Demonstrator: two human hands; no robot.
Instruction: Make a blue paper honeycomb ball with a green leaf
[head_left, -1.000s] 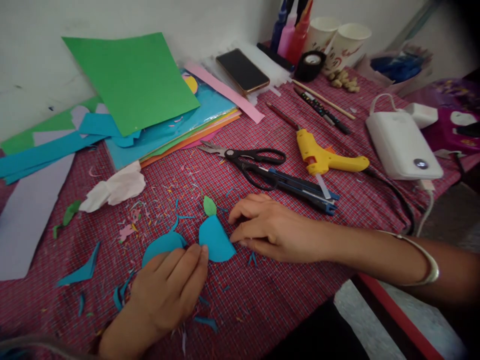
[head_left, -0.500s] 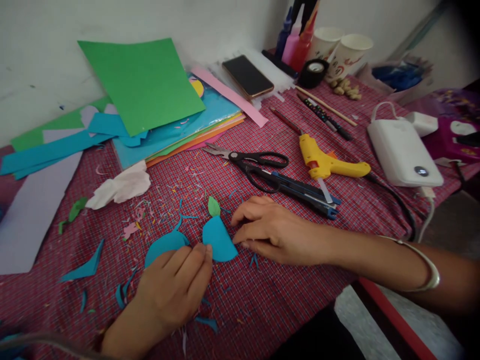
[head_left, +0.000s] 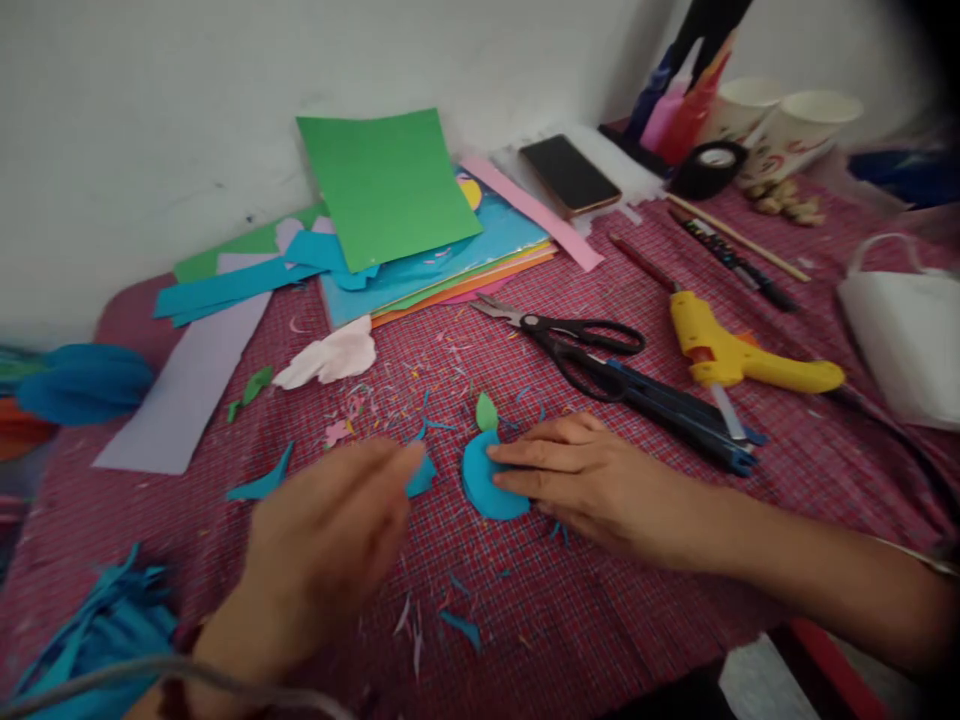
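A round blue paper cutout (head_left: 487, 485) lies on the table, a small green paper leaf (head_left: 487, 411) at its top edge. My right hand (head_left: 600, 480) rests on its right side, fingers stretched out flat on the paper. To the left, my left hand (head_left: 322, 545) is blurred, and its fingers are too smeared to read. Another blue paper piece (head_left: 421, 478) shows just beyond its fingertips, partly hidden by the hand. Black-handled scissors (head_left: 592, 335) lie beyond my right hand, over a dark blue-and-black tool (head_left: 682, 415).
A yellow glue gun (head_left: 720, 350) lies to the right, near a white power bank (head_left: 907, 340). Coloured paper sheets (head_left: 390, 190), a phone (head_left: 570, 173), paper cups (head_left: 806, 130) and tape (head_left: 707, 170) sit along the back. Paper scraps litter the checked cloth (head_left: 600, 620).
The view has swung left. My left hand has come away from the blue cutout and blurred. My right hand has moved onto the cutout from beside it.
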